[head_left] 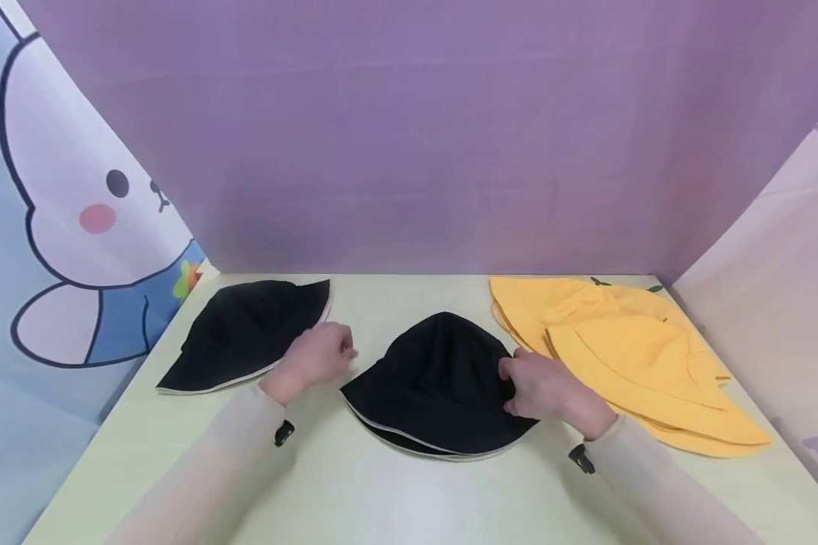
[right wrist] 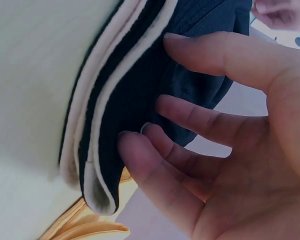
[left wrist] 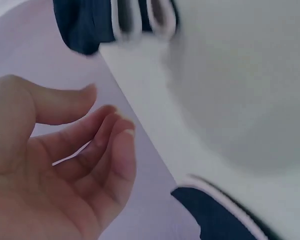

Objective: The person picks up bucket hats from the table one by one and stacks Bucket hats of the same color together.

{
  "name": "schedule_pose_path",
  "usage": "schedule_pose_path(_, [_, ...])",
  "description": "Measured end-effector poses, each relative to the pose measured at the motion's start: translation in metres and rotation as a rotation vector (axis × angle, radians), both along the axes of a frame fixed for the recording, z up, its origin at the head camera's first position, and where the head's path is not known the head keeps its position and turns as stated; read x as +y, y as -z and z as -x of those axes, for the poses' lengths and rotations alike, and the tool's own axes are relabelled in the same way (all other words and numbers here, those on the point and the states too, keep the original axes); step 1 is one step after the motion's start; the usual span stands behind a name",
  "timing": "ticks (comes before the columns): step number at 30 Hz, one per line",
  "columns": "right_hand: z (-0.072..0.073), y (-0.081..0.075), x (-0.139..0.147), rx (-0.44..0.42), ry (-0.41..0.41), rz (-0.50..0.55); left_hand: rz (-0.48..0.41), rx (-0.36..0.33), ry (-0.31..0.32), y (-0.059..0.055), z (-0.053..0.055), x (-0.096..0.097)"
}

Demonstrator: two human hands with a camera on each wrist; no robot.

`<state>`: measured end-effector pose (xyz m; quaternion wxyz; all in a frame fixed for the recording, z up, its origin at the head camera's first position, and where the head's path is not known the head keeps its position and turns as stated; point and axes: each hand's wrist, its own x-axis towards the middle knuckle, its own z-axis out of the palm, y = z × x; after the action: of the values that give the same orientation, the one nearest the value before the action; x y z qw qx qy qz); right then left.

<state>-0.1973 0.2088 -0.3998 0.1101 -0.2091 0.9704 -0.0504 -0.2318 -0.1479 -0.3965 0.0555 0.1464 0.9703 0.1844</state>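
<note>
Two black bucket hats [head_left: 443, 386] with pale-edged brims lie stacked, one over the other, in the middle of the table. My right hand [head_left: 541, 386] touches their right side; in the right wrist view its thumb and fingertips [right wrist: 135, 150] rest spread against the dark cloth by the layered brims [right wrist: 97, 120]. My left hand [head_left: 320, 352] hovers between this stack and another black hat [head_left: 245, 333] at the left. Its fingers [left wrist: 122, 155] are loosely bent, with nothing between them and the thumb.
Several yellow hats [head_left: 641, 356] overlap in a pile at the right, close beside my right forearm. A purple cloth [head_left: 436, 151] rises behind the pale table [head_left: 409, 499]. Printed cloths hang at both sides, the left one with a cartoon rabbit [head_left: 102, 189].
</note>
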Motion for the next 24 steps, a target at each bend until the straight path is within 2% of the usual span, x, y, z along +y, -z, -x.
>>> schedule_pose_path(5, [0.001, -0.001, 0.001, -0.001, 0.019, -0.003, 0.055, 0.081, -0.063, -0.006, 0.034, -0.007])
schedule_pose_path(8, [0.002, 0.0, 0.001, -0.009, 0.016, 0.01, 0.106, 0.115, -0.112, -0.004, 0.051, -0.013])
schedule_pose_path(12, [0.002, 0.0, 0.0, -0.021, 0.014, 0.017, 0.133, 0.144, -0.177, 0.003, 0.07, -0.021])
schedule_pose_path(18, [0.005, -0.002, 0.0, -0.029, 0.016, 0.013, 0.163, 0.201, -0.263, 0.017, 0.089, -0.031])
schedule_pose_path(21, [0.006, -0.003, 0.0, -0.04, 0.02, 0.014, 0.207, 0.173, -0.278, 0.022, 0.094, -0.032])
schedule_pose_path(24, [0.007, -0.002, 0.001, -0.058, 0.024, 0.014, 0.259, 0.105, -0.274, 0.024, 0.097, -0.032])
